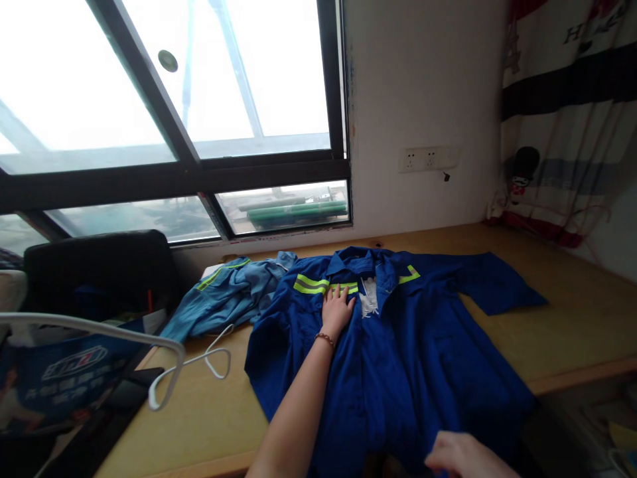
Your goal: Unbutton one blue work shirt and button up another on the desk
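Two hands, left one: The left hand [338, 311] is laid flat on the chest of the blue jacket [398, 372], on a bright yellow stripe [311, 285]. Its fingers are held straight and a little apart, and nothing is gripped by them.
Right hand: Only part of the right hand [462, 457] is seen at the bottom edge, by the low part of the jacket. Its fingers are bent, but it cannot be told if any cloth is held.
Blue jacket: It is spread on the tabletop [572, 338], collar near the wall [423, 79]. One sleeve is stretched out to the right. Some grey cloth [369, 297] is shown at the open neck.
Bracelet: A brown bracelet [324, 338] is worn on the left wrist.
Light blue clothes: A crumpled pile of light blue clothes [239, 292] is set just left of the jacket.
White cord: A white cord [99, 325] is looped at the left.
Wall: Sockets [421, 159] are fixed between the window [263, 73] and the curtain [557, 133].
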`<state>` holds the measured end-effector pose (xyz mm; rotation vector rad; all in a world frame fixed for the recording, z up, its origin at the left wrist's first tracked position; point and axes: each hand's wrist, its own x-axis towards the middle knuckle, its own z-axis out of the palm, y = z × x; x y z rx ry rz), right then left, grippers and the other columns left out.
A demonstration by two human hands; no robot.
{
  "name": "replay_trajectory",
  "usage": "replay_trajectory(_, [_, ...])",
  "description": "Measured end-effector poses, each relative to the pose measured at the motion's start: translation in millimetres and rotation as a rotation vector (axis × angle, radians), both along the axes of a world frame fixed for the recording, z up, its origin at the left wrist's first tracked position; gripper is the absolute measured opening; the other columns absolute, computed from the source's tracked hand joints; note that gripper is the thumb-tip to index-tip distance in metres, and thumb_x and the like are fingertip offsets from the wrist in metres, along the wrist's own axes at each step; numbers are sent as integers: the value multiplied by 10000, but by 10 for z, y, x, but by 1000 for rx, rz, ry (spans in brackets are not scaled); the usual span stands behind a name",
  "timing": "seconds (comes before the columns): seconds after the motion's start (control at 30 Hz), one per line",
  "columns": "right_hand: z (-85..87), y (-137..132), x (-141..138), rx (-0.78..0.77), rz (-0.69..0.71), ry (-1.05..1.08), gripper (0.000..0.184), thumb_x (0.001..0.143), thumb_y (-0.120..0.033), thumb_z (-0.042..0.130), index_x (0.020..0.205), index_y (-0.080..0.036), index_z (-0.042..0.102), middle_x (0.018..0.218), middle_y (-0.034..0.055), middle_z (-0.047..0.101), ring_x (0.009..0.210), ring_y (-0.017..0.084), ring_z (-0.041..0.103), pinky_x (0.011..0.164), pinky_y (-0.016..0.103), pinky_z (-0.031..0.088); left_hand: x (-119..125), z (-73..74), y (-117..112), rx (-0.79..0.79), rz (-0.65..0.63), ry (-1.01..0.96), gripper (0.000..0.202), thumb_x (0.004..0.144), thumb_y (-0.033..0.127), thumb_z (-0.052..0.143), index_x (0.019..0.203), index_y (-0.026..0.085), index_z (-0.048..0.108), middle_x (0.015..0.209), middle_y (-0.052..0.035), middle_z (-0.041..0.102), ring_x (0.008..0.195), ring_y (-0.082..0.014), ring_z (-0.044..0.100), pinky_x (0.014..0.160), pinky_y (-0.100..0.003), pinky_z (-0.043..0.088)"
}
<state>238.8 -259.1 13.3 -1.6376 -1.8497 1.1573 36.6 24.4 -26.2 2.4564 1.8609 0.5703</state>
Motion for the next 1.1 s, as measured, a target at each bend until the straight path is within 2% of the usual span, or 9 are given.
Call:
replay_trajectory(0.1, [327, 658, 65, -94, -187, 414, 242, 687, -337, 572, 881, -217, 653, 807, 53, 652, 724, 187, 613, 617, 283, 503, -2, -1, -4, -13, -4, 3, 509, 828, 510, 282, 1254, 256, 398, 1356, -52, 333, 1248, -273, 240, 1014, -431, 186])
replay_trajectory(0.2, [392, 1551, 59, -57, -420, 836, 246, 705, -317, 579, 878, -147, 621, 918, 96, 637, 869, 180, 598, 761, 288, 487, -9, 7, -13, -17, -29, -3, 507, 830, 505, 284, 1251, 245, 399, 1353, -62, 335, 1244, -272, 246, 1010, -436, 188])
replay_trajectory(0.4, [359, 2738, -57, 101, -825, 645, 276, 673, -185, 559, 938, -108, 574, 839, 102, 639, 814, 225, 600, 683, 333, 502, -48, 58, -31, -35, -25, -16, 483, 825, 495, 322, 1236, 260, 415, 1345, -52, 345, 1237, -258, 261, 1011, -413, 200])
replay_trajectory(0.6, [594, 3105, 149, 622, -1007, 188, 532, 727, -123, 373, 1255, -183, 395, 1230, 82, 454, 1134, 227, 405, 955, 342, 297, -57, 56, 15, -17, -29, -37, 466, 825, 483, 337, 1224, 261, 431, 1321, -57, 371, 1225, -258, 262, 1015, -420, 184])
replay_trajectory(0.67, [555, 3236, 37, 710, -801, -61, 472, 751, -173, 393, 1218, -188, 459, 1215, 101, 469, 1116, 255, 421, 947, 362, 288, -49, 50, 37, -7, -52, -37, 454, 826, 477, 339, 1217, 270, 439, 1315, -59, 373, 1220, -262, 261, 1012, -431, 179])
replay_trajectory(0.77, [301, 3395, -293, 496, -344, -174, 499, 727, -304, 529, 1208, -180, 475, 1172, 116, 520, 1104, 281, 439, 935, 376, 298, -50, 47, 52, -7, -92, -27, 421, 834, 454, 338, 1215, 305, 438, 1317, -48, 366, 1219, -268, 253, 1006, -452, 173])
replay_trajectory(0.83, [79, 3431, -475, 378, -218, -160, 555, 719, -379, 555, 1221, -165, 455, 1136, 117, 554, 1095, 277, 456, 927, 381, 311, -60, 44, 51, -5, -117, -20, 401, 837, 435, 344, 1214, 331, 433, 1312, -36, 372, 1215, -274, 253, 999, -470, 171])
replay_trajectory(1.0, [-214, 3290, -467, 454, -418, -4, 458, 863, -343, 280, 1272, -153, 359, 1127, 96, 568, 1049, 196, 507, 875, 322, 374, -73, 28, 48, 17, -158, -20, 367, 841, 379, 364, 1199, 359, 439, 1300, -21, 390, 1204, -295, 259, 972, -515, 184])
replay_trajectory(1.1, [-236, 3088, -389, 577, -545, 12, 406, 861, -278, 239, 1171, -139, 461, 1029, 94, 612, 945, 189, 554, 825, 307, 404, -51, 40, 45, 10, -203, -27, 346, 846, 302, 362, 1176, 340, 460, 1286, -5, 417, 1209, -286, 259, 975, -532, 168])
